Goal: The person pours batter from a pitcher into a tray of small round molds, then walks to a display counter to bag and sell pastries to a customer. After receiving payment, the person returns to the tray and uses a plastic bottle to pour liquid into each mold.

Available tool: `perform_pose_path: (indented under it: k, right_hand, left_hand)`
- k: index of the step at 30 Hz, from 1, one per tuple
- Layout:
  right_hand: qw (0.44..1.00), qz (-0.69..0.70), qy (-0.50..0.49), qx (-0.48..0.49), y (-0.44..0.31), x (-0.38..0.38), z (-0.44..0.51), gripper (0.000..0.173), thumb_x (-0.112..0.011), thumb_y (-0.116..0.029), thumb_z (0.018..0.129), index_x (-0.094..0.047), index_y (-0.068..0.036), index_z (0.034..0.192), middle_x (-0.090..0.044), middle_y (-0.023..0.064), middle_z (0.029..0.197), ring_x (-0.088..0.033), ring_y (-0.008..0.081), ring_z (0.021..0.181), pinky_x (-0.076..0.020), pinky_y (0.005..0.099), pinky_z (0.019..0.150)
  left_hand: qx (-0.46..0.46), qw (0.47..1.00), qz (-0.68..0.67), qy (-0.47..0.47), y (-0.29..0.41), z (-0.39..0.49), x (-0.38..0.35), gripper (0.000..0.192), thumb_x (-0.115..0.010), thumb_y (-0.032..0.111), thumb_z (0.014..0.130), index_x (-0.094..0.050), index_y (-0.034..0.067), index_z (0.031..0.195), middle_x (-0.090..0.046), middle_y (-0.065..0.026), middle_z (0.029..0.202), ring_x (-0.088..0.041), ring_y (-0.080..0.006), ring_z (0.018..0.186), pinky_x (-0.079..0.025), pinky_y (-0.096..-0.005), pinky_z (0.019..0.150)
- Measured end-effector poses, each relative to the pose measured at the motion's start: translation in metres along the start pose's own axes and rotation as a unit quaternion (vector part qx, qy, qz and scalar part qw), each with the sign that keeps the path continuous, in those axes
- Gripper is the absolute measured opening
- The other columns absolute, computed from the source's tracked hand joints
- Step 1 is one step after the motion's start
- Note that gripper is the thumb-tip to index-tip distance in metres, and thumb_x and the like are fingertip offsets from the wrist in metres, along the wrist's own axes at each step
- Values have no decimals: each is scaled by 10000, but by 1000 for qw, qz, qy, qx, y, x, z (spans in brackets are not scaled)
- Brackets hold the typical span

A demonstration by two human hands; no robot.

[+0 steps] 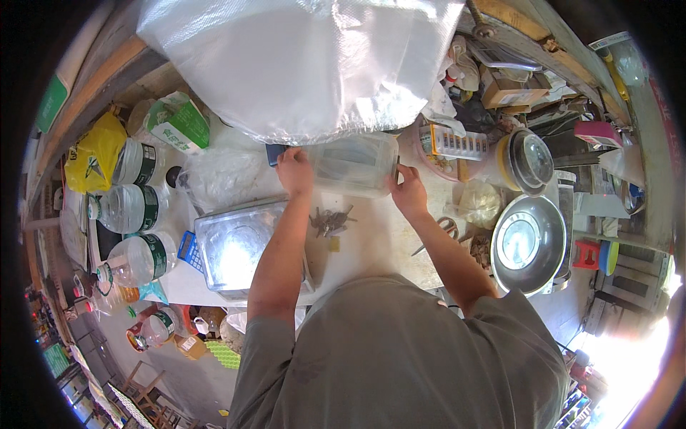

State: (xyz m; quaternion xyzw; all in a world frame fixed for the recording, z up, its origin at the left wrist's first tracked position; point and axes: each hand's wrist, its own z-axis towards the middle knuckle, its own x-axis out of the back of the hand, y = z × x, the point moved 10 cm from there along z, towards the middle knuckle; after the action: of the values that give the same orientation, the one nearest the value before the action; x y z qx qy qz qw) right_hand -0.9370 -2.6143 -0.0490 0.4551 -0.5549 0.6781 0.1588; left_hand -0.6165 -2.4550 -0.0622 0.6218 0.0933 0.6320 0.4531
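A translucent plastic box lies across the worktable before me, with dim shapes showing through its lid. My left hand grips its left end, beside a small dark blue object. At the opposite end, my right hand holds the box near a dark strip on its edge. A large clear plastic sheet or bag hangs over the far side and hides part of the scene. Nearer me lie a bunch of keys and a small yellowish block.
Left stand a metal-topped scale, a blue calculator and several large water bottles. Scissors, a steel basin, a pack of batteries and lidded tubs are on the right.
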Motion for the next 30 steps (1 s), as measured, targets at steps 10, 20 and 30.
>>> perform_pose_path:
  k: [10, 20, 30]
  right_hand:
    - [999, -33, -22, -22, -12, -3, -4, 678, -760, -416, 846, -571, -60, 1391, -553, 144, 1370, -646, 287, 1105, -545, 416, 878]
    - [949, 244, -133, -153, 48, -61, -1, 496, -711, -354, 899, -633, 2, 1235, -716, 182, 1026, -684, 294, 796, -559, 396, 754]
    - [996, -88, 15, -9, -33, -17, -1, 261, -542, -269, 950, -603, -15, 965, -677, 244, 956, -671, 460, 826, -546, 552, 731]
  left_hand:
    - [137, 983, -71, -99, -21, -17, 4, 314, -692, 235, 858, -677, 54, 1115, -669, -154, 1156, -649, -374, 1025, -522, -466, 839]
    - [297, 869, -341, -202, -84, -26, -48, 599, -805, 349, 804, -609, 8, 1256, -699, -171, 1144, -656, -390, 1059, -527, -482, 857]
    - [46, 993, 70, -79, 0, -15, 4, 301, -595, 247, 943, -623, 37, 1157, -706, -238, 979, -679, -441, 891, -535, -538, 779]
